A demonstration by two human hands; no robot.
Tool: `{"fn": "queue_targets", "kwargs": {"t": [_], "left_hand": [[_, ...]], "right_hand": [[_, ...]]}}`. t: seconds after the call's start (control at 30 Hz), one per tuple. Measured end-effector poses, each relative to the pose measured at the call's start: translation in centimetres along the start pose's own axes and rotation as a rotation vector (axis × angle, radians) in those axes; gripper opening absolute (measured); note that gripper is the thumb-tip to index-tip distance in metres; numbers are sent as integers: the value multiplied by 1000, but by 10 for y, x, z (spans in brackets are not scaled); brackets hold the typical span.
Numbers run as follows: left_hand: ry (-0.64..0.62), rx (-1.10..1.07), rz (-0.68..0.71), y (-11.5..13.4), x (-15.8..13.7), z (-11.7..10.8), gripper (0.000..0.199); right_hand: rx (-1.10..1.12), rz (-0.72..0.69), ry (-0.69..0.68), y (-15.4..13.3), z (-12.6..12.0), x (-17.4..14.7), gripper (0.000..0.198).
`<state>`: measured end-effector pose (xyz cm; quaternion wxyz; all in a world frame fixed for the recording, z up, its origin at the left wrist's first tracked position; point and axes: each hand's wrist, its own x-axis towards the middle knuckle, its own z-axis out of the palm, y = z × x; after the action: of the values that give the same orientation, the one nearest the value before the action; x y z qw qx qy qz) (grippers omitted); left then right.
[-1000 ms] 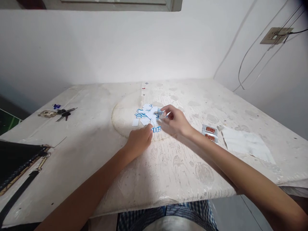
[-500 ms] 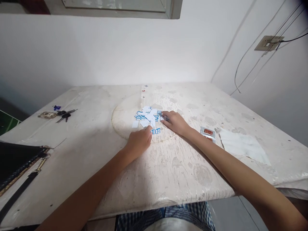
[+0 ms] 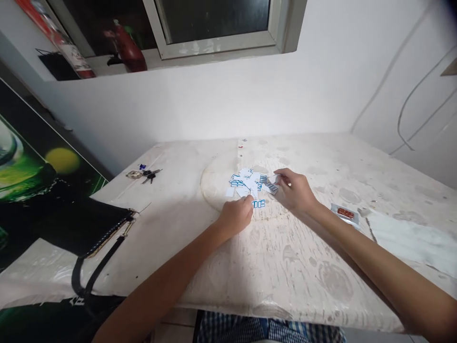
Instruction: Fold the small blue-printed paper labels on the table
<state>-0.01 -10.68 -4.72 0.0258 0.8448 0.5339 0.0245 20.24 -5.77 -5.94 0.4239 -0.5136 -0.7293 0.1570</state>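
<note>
On the desk (image 3: pixel 250 271), well in from the edges, cards (image 3: pixel 248 183) lie piled by left hand (image 3: pixel 235 214) and right hand (image 3: pixel 297 190); can't tell if either grip's holding one. Blue print's too small to read.

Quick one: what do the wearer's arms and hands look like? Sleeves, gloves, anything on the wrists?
Left hand and right hand are both ungloved. Left arm and right arm show no sleeves, watch, bracelet or cables. Rings: none visible, though some fingers are hidden. Blue-and-white checked clothing shows at the lap.
</note>
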Motion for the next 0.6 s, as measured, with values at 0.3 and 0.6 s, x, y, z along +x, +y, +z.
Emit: {"fn": "queue_targets", "kwargs": {"t": [0.3, 0.6], "left_hand": [[-18, -76, -58, -1, 5, -5, 28], [-12, -41, -19, -4, 5, -3, 29]], "right_hand": [[609, 265, -223, -53, -1, -8, 17], [611, 338, -398, -44, 6, -14, 8]]}}
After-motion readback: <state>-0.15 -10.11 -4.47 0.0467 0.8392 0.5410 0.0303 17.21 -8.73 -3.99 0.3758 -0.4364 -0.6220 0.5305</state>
